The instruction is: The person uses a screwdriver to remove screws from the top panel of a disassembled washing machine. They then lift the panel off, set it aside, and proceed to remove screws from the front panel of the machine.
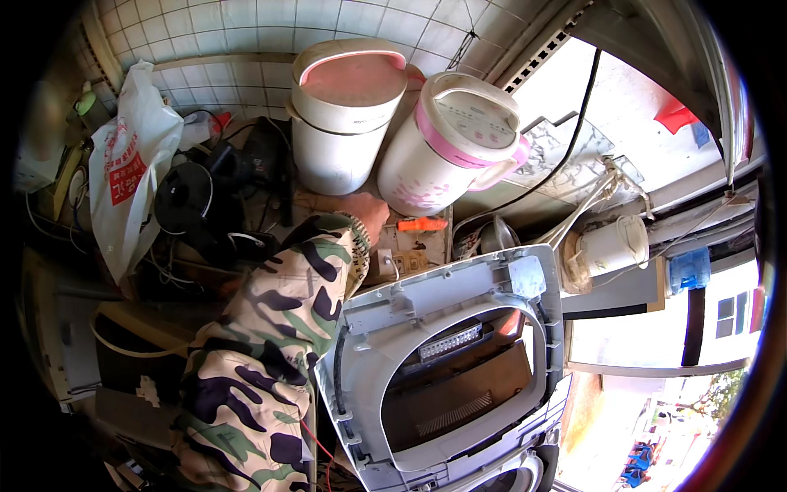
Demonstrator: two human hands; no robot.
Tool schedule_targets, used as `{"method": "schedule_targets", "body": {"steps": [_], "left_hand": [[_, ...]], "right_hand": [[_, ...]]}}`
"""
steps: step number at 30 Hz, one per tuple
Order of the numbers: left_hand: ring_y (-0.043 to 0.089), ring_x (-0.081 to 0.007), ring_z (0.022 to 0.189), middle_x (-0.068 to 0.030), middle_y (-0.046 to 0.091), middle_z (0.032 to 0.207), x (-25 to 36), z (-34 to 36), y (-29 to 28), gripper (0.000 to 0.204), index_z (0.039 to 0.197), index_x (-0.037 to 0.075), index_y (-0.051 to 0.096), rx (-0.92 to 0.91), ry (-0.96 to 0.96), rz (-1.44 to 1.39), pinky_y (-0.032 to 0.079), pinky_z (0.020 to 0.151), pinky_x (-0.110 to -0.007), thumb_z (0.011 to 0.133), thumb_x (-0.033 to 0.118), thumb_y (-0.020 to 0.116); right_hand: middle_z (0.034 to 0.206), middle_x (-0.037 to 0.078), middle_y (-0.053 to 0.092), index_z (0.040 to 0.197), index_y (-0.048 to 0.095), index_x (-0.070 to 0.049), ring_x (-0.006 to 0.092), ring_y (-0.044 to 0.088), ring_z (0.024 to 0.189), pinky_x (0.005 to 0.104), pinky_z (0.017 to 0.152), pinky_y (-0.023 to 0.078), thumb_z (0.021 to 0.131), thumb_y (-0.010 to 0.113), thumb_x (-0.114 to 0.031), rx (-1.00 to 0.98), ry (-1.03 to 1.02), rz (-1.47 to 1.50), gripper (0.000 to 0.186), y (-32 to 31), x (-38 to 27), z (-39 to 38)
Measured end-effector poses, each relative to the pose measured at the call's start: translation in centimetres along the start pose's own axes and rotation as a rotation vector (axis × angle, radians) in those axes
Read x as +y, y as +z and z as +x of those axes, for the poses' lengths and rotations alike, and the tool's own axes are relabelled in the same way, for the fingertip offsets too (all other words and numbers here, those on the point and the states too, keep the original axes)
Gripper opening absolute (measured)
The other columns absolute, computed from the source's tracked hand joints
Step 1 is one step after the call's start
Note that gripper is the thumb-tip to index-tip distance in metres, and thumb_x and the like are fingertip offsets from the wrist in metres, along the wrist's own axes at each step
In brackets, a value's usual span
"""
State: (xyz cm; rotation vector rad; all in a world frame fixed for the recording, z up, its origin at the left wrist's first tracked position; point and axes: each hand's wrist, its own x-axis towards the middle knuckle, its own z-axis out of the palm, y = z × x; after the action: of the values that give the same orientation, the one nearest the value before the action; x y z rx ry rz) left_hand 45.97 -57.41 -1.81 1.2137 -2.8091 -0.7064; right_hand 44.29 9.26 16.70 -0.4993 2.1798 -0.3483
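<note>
My left hand (366,211) reaches from a camouflage sleeve (275,328) to the back of the cluttered worktop. It is at the foot of a white lidded canister (340,123) with a pink top. Its fingers are mostly hidden, so whether they hold anything cannot be made out. Just right of the hand lies a small orange object (422,224). A white soymilk-maker-like jug (451,148) with a pink band stands behind that. Nearer to me is a small white plug-like piece (385,262). My right hand is out of view.
A large grey plastic frame (361,410) with a rounded opening fills the front right. Black appliances (184,197) and a white plastic bag (131,164) crowd the left. A black cable (574,131) hangs at right near a white cylinder (615,243). A red wire (316,439) runs beside my sleeve.
</note>
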Motion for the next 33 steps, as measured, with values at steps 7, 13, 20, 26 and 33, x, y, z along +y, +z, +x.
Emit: {"method": "schedule_targets", "body": {"steps": [7,13,20,26,33], "left_hand": [[0.064,-0.0311,0.078,-0.0106,0.060,0.076,7.4,-8.8,-9.6,0.005,0.078,0.009,0.066,0.286,0.550,-0.084,0.054,0.065,-0.044,0.079,0.011,0.070],[0.058,-0.0197,0.082,-0.0036,0.055,0.084,13.7,-18.1,-6.8,0.012,0.074,0.009,0.057,0.066,0.990,-0.355,0.051,0.065,-0.031,0.085,0.014,0.062],[0.063,-0.0266,0.084,-0.0099,0.059,0.085,15.2,-14.4,-8.2,0.012,0.078,0.008,0.060,-0.112,0.913,-0.545,0.055,0.074,-0.041,0.084,0.016,0.066],[0.068,-0.0299,0.089,-0.0135,0.066,0.094,10.9,2.3,-0.8,0.009,0.091,0.007,0.066,-0.072,0.099,-0.022,0.058,0.075,-0.042,0.085,0.014,0.069],[0.072,-0.0338,0.104,-0.0179,0.073,0.112,12.3,6.4,2.7,0.025,0.111,0.006,0.075,-0.129,-0.150,0.148,0.060,0.082,-0.044,0.087,0.009,0.068]], "right_hand": [[0.126,0.016,0.066,0.138,0.058,-0.008,0.0332,0.064,0.110,0.0449,0.092,0.053,0.090,0.074,-0.020,0.464,-0.688,-0.943,0.052,-7.6,-7.0,5.0],[0.098,0.012,0.073,0.127,0.065,-0.006,0.0267,0.071,0.082,0.0388,0.068,0.057,0.084,0.078,-0.010,0.538,-0.704,-0.545,0.045,-7.0,-24.2,9.6],[0.085,0.011,0.069,0.113,0.070,-0.011,0.0314,0.068,0.070,0.0397,0.062,0.055,0.090,0.075,-0.012,0.307,-0.431,-0.401,0.024,-5.3,-16.5,9.4],[0.087,0.013,0.068,0.102,0.070,-0.014,0.0324,0.066,0.070,0.0416,0.063,0.052,0.088,0.076,-0.020,0.293,-0.209,-0.224,0.016,-2.9,-11.3,5.0],[0.081,0.015,0.065,0.095,0.066,-0.009,0.0331,0.061,0.066,0.0423,0.061,0.048,0.087,0.075,-0.013,0.273,-0.035,-0.093,0.013,-3.1,-9.0,2.5]]}}
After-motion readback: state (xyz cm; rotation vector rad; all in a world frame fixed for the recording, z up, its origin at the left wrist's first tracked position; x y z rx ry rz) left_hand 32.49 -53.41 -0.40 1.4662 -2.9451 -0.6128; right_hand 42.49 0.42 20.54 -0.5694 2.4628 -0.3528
